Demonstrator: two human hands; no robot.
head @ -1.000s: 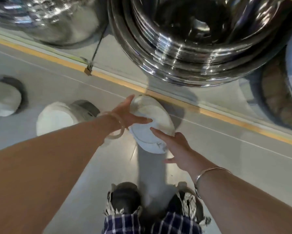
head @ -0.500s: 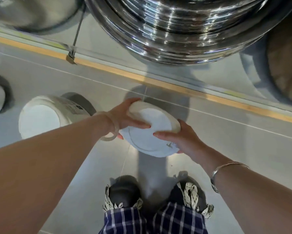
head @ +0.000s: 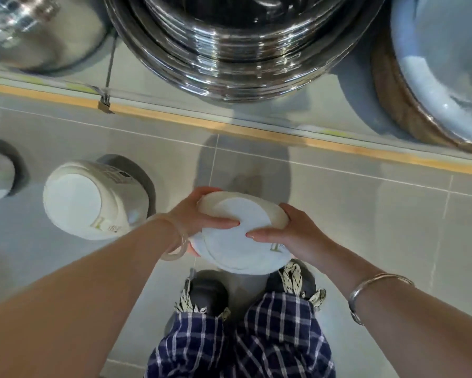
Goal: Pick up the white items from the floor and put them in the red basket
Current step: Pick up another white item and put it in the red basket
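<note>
Near the centre of the frame, both hands clasped a white round item, lifted off the grey tiled floor above the person's dark shoes. The left hand had its grip closed on the item's left edge, the right hand on its right edge. A second white item lay on the floor at left.

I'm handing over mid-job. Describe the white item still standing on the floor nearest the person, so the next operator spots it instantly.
Start at the yellow floor stripe below the stacked steel basins. On the grey tiles on the near side of it, left of the left hand, stands a white bucket-like container. Unlike the white item gripped in both hands, it stands untouched and has printed text on its side.
</note>
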